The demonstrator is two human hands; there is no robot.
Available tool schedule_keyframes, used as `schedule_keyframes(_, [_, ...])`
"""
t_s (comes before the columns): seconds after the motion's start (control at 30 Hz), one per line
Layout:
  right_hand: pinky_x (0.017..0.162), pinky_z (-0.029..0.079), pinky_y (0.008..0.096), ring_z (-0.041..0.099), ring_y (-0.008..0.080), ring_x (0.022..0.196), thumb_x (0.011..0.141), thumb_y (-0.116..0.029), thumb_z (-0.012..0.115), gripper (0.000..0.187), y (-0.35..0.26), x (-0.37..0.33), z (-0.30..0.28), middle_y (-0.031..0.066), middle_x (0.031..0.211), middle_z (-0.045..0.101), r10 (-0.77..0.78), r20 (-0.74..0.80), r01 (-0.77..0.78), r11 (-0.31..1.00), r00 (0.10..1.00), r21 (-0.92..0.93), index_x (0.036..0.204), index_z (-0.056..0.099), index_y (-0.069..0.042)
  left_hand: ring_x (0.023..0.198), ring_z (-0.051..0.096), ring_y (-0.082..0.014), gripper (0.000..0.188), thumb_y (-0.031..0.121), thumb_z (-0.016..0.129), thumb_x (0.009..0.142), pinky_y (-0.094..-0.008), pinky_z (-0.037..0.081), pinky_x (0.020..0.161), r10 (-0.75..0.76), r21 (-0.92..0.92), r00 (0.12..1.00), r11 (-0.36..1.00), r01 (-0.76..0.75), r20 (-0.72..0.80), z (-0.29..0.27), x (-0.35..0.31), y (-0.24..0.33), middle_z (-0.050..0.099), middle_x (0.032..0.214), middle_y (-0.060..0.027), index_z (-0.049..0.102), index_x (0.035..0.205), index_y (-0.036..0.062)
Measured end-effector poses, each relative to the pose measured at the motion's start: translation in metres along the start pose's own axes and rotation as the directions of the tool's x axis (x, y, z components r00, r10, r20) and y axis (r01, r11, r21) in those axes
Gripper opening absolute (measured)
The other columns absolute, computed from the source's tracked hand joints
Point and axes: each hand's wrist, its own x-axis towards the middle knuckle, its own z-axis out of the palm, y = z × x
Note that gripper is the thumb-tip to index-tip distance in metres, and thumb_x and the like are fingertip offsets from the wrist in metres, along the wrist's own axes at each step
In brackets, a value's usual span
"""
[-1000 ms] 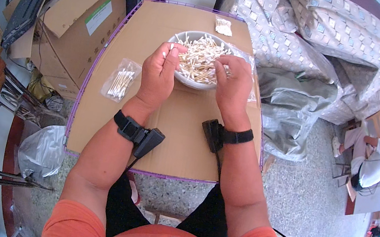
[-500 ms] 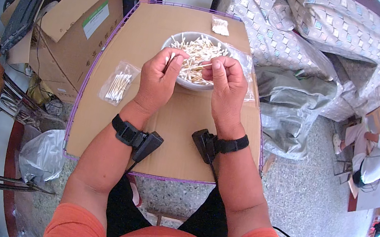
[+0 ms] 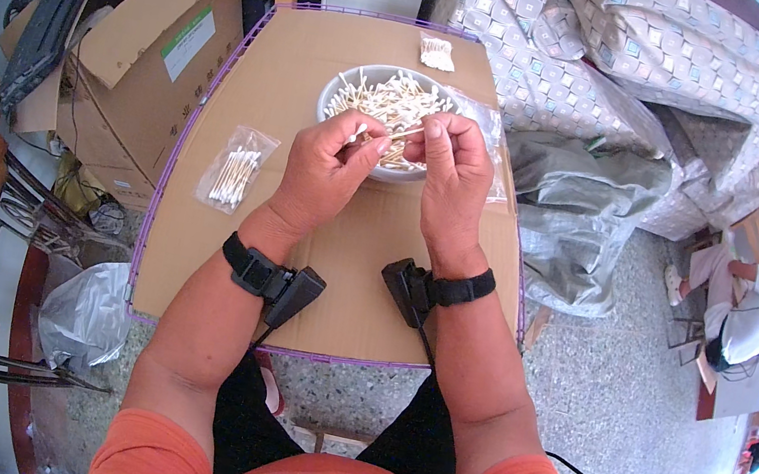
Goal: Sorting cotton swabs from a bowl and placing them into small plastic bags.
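A pale round bowl (image 3: 326, 98) heaped with loose cotton swabs (image 3: 386, 94) stands on the cardboard-topped table (image 3: 363, 275). At its near left edge, my left hand (image 3: 318, 181) is closed, thumb against fingers, with white swab tips (image 3: 357, 134) showing between them. My right hand (image 3: 456, 175) pinches a swab (image 3: 406, 132) over the bowl's near side, its stick reaching toward the left fingertips. How many swabs each hand holds is hidden by the fingers. A clear bag of swabs (image 3: 234, 173) lies left of my left hand. Another small swab bundle (image 3: 437, 53) lies beyond the bowl.
Clear plastic film (image 3: 488, 122) lies right of the bowl. An open cardboard box (image 3: 149, 75) stands left of the table. Patterned wrapped bundles (image 3: 570, 78) and a grey-green sack (image 3: 570, 220) crowd the right side. Farther right a person (image 3: 753, 308) sits on a chair.
My left hand has turned and shifted slightly right and nearer to me, its fingers closer to the right hand's. My right hand stays almost in place, still pinching.
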Motion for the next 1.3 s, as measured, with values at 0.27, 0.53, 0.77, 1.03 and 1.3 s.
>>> schedule_keyframes(0.27, [0.066, 0.050, 0.0208, 0.058, 0.0068, 0.073, 0.098, -0.011, 0.058, 0.008, -0.0023, -0.0019, 0.0029, 0.0019, 0.084, 0.063, 0.039, 0.021, -0.040, 0.999, 0.999, 0.033, 0.099, 0.058, -0.003, 0.064, 0.048, -0.0065, 0.010, 0.012, 0.063, 0.093, -0.0244, 0.042, 0.058, 0.018, 0.019, 1.000, 1.000, -0.017, -0.021, 0.0002, 0.0004, -0.0041, 0.056, 0.070, 0.0003, 0.061, 0.090, 0.0027])
schedule_keyframes(0.53, [0.066, 0.049, 0.0208, 0.058, 0.0065, 0.073, 0.097, -0.009, 0.060, 0.007, -0.0033, -0.0031, 0.0038, 0.0016, 0.085, 0.065, 0.033, 0.055, -0.035, 0.999, 0.998, 0.020, 0.101, 0.059, -0.004, 0.062, 0.052, -0.0095, 0.013, 0.014, 0.060, 0.094, -0.0268, 0.045, 0.057, 0.046, 0.036, 0.998, 0.998, -0.044, -0.031, 0.0002, 0.0011, -0.0060, 0.060, 0.071, -0.0066, 0.060, 0.092, 0.0012])
schedule_keyframes(0.77, [0.066, 0.049, 0.0209, 0.058, 0.0065, 0.073, 0.096, -0.010, 0.061, 0.008, -0.0036, -0.0035, 0.0043, 0.0016, 0.086, 0.065, 0.054, 0.066, -0.056, 0.998, 0.996, 0.018, 0.102, 0.059, -0.005, 0.060, 0.049, -0.0097, 0.015, 0.015, 0.059, 0.095, -0.0271, 0.043, 0.055, 0.050, 0.017, 0.998, 0.999, -0.049, -0.033, 0.0009, 0.0009, -0.0096, 0.057, 0.068, -0.0064, 0.060, 0.090, 0.0010])
schedule_keyframes(1.03, [0.067, 0.049, 0.0207, 0.057, 0.0059, 0.073, 0.096, -0.010, 0.061, 0.010, -0.0043, -0.0051, 0.0044, 0.0000, 0.086, 0.063, 0.046, 0.099, -0.046, 0.999, 0.994, -0.005, 0.104, 0.059, -0.005, 0.073, 0.058, -0.0097, 0.018, 0.016, 0.057, 0.097, -0.0262, 0.047, 0.068, 0.010, 0.012, 1.000, 1.000, -0.010, 0.008, -0.0019, 0.0003, -0.0070, 0.065, 0.079, -0.0044, 0.062, 0.090, 0.0011])
schedule_keyframes(1.3, [0.066, 0.048, 0.0198, 0.057, 0.0050, 0.073, 0.095, -0.010, 0.062, 0.010, -0.0024, -0.0055, 0.0052, -0.0007, 0.084, 0.062, 0.034, 0.109, -0.034, 0.999, 0.993, -0.002, 0.103, 0.059, -0.005, 0.063, 0.055, -0.0128, 0.018, 0.017, 0.059, 0.096, -0.0285, 0.046, 0.059, 0.077, 0.006, 0.996, 0.997, -0.077, -0.034, 0.0013, 0.0013, -0.0090, 0.062, 0.073, -0.0094, 0.061, 0.093, 0.0003])
